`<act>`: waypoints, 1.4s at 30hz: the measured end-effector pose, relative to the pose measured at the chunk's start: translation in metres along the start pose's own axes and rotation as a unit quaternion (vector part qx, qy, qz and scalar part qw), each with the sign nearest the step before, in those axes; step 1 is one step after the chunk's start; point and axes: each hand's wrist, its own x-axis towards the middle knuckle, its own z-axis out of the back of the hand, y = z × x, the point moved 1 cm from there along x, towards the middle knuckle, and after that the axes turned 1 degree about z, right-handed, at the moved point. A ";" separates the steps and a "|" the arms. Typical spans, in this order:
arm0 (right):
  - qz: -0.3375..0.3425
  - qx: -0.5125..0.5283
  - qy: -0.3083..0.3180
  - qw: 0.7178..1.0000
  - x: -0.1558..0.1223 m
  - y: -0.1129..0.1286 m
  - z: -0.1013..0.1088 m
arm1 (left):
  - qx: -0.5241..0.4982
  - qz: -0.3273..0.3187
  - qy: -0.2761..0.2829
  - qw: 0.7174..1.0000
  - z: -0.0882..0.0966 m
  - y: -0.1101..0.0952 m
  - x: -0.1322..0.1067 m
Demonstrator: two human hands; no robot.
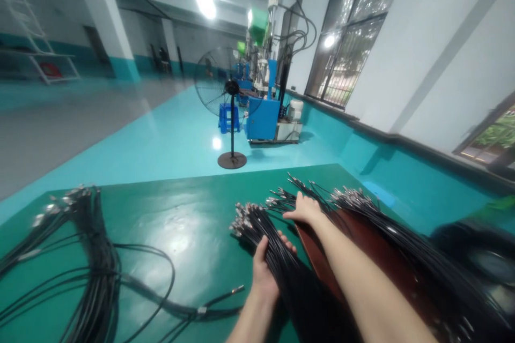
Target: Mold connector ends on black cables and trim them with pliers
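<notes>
My left hand point(266, 269) is wrapped round a thick bundle of black cables point(257, 222) with metal plugs at the far ends, lying on the green table point(189, 225). My right hand point(308, 208) reaches further out, fingers curled into a second spread of black cables point(358, 209) that lies over a dark red board point(322, 262). What its fingers grip is hidden under the hand.
A large loose bunch of black cables point(92, 262) lies at the table's left, one strand point(219, 300) trailing toward my left arm. Beyond the table stand a pedestal fan point(231, 118), a blue stool point(228, 118) and blue machines point(263, 112) along the windowed wall.
</notes>
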 end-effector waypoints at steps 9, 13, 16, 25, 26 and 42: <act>0.132 -0.055 -0.048 0.988 -0.043 0.030 0.040 | -0.001 0.015 -0.006 1.000 -0.006 0.003 -0.002; 0.205 -0.043 -0.095 0.973 -0.095 0.071 0.040 | 0.013 0.018 0.006 1.000 -0.005 0.001 -0.008; 0.160 -0.030 -0.132 0.978 -0.109 0.072 0.038 | 0.031 0.006 0.030 0.999 -0.001 -0.004 -0.014; 0.133 0.246 -0.142 0.950 -0.105 0.041 0.024 | 0.028 0.008 0.006 1.000 0.011 -0.002 -0.016; 0.100 0.285 -0.137 0.943 -0.101 0.039 0.020 | 0.031 0.000 -0.001 1.000 0.009 -0.002 -0.016; -0.048 0.114 0.012 0.992 -0.027 0.010 0.006 | -0.036 0.013 0.115 0.993 -0.008 -0.001 -0.010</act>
